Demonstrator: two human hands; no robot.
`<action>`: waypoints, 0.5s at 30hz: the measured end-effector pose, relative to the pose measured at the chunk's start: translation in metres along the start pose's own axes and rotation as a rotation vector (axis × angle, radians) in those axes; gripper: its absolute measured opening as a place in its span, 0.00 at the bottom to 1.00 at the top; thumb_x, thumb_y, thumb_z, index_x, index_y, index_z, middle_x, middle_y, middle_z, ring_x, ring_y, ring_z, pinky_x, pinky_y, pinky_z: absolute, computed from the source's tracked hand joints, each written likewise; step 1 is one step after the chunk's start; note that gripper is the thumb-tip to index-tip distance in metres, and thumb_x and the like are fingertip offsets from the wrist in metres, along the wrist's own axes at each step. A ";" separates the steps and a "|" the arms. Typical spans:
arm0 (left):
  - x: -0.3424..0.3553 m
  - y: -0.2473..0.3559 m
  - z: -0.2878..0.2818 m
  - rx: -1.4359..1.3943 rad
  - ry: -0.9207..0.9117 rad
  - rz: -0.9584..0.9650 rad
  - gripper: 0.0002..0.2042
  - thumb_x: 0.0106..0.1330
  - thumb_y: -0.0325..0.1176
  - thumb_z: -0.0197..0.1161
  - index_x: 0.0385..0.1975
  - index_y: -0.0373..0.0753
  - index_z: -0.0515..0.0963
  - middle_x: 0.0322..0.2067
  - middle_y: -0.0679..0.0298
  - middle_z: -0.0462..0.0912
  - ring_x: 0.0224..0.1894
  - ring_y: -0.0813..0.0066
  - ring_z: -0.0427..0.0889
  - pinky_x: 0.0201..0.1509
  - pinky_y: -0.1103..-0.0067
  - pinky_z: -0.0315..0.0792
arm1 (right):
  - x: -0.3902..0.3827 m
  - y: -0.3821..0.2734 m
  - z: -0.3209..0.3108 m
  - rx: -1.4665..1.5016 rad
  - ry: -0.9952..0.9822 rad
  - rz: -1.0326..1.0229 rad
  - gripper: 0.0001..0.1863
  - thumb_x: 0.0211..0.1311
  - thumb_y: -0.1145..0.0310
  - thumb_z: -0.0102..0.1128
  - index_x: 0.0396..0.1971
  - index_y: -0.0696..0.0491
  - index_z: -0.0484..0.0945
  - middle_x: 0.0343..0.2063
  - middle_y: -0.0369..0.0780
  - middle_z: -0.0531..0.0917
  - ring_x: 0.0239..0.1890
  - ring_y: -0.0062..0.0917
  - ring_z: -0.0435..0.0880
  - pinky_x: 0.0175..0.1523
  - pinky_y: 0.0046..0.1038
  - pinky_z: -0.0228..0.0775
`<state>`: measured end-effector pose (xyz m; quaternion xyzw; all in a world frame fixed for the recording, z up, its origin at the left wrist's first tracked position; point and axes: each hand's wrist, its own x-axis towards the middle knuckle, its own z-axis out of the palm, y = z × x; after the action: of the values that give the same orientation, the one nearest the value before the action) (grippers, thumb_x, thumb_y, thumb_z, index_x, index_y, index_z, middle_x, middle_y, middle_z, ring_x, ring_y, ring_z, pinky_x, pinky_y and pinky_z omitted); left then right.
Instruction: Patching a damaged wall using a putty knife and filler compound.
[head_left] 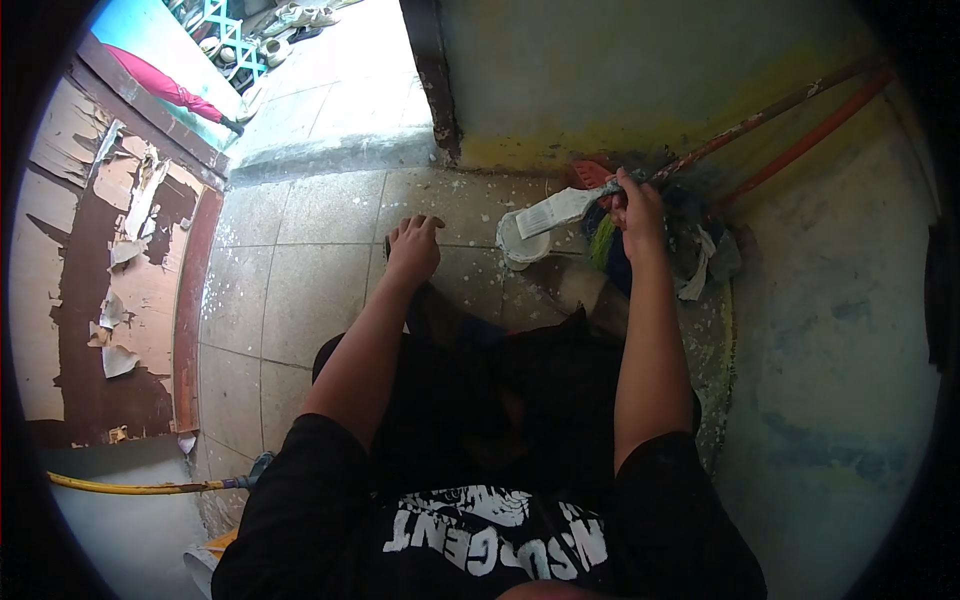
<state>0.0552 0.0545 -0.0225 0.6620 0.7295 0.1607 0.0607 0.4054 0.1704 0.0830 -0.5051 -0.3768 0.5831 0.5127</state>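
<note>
My right hand [638,210] is closed round the handle of a wide paintbrush [562,208]. Its white-coated bristles point left, over the rim of a small round white paint container [518,254] on the tiled floor. Whether the bristles touch the container cannot be made out. My left hand [412,248] hangs near my left knee with its fingers loosely bent and slightly apart, and nothing shows in it. A small dark patch beside its thumb is too unclear to name.
Brooms with red handles [800,145] lean in the right corner by a bundle of rags [715,258]. At left stands a door with peeling panels [120,240]. Shoes [290,20] lie beyond the doorway, near a person's pink-clad leg [165,80]. White paint spots the tiles [320,290].
</note>
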 end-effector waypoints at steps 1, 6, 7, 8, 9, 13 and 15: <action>0.000 0.000 0.000 0.003 0.005 0.001 0.18 0.63 0.26 0.52 0.51 0.49 0.78 0.53 0.59 0.77 0.62 0.56 0.71 0.65 0.60 0.62 | 0.000 0.000 -0.001 0.000 0.000 0.000 0.15 0.67 0.58 0.63 0.31 0.54 0.77 0.17 0.32 0.72 0.18 0.17 0.68 0.22 0.23 0.55; -0.001 -0.001 0.001 -0.001 0.008 -0.008 0.18 0.64 0.26 0.52 0.52 0.48 0.78 0.53 0.59 0.77 0.62 0.56 0.71 0.65 0.60 0.62 | 0.000 -0.002 -0.003 0.046 0.011 0.043 0.14 0.67 0.59 0.63 0.31 0.54 0.73 0.17 0.33 0.72 0.17 0.19 0.71 0.20 0.24 0.53; 0.000 -0.002 0.001 -0.001 0.008 -0.006 0.18 0.64 0.26 0.51 0.52 0.48 0.78 0.53 0.59 0.77 0.62 0.56 0.71 0.64 0.60 0.62 | 0.000 -0.002 -0.003 0.043 0.012 0.043 0.14 0.67 0.59 0.63 0.31 0.54 0.73 0.17 0.33 0.72 0.17 0.19 0.71 0.20 0.24 0.53; -0.001 -0.002 0.002 -0.004 0.008 -0.007 0.18 0.64 0.26 0.51 0.52 0.48 0.78 0.53 0.59 0.77 0.62 0.56 0.71 0.64 0.60 0.62 | 0.001 -0.002 -0.002 0.050 0.017 0.051 0.14 0.68 0.59 0.62 0.31 0.55 0.74 0.17 0.34 0.72 0.17 0.19 0.71 0.20 0.24 0.52; -0.001 -0.002 0.002 0.000 0.006 -0.003 0.17 0.64 0.27 0.52 0.52 0.48 0.78 0.53 0.59 0.77 0.62 0.56 0.71 0.64 0.60 0.62 | 0.001 -0.002 -0.002 0.057 0.022 0.059 0.14 0.68 0.59 0.62 0.32 0.55 0.74 0.17 0.34 0.71 0.17 0.19 0.71 0.19 0.24 0.52; -0.001 -0.002 0.004 -0.012 -0.005 -0.008 0.15 0.67 0.30 0.53 0.52 0.49 0.77 0.53 0.60 0.77 0.62 0.56 0.70 0.64 0.60 0.62 | 0.001 -0.005 -0.001 0.099 -0.004 0.057 0.14 0.68 0.60 0.61 0.32 0.56 0.75 0.17 0.34 0.71 0.15 0.19 0.68 0.18 0.23 0.50; 0.000 -0.003 0.004 -0.019 -0.003 -0.003 0.15 0.67 0.31 0.53 0.52 0.49 0.77 0.53 0.60 0.77 0.62 0.56 0.70 0.65 0.59 0.61 | -0.002 -0.010 0.000 0.084 -0.004 0.048 0.13 0.68 0.60 0.61 0.32 0.56 0.75 0.17 0.34 0.71 0.15 0.18 0.66 0.17 0.23 0.49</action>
<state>0.0535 0.0546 -0.0274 0.6606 0.7289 0.1664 0.0682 0.4075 0.1705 0.0927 -0.4911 -0.3407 0.6116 0.5184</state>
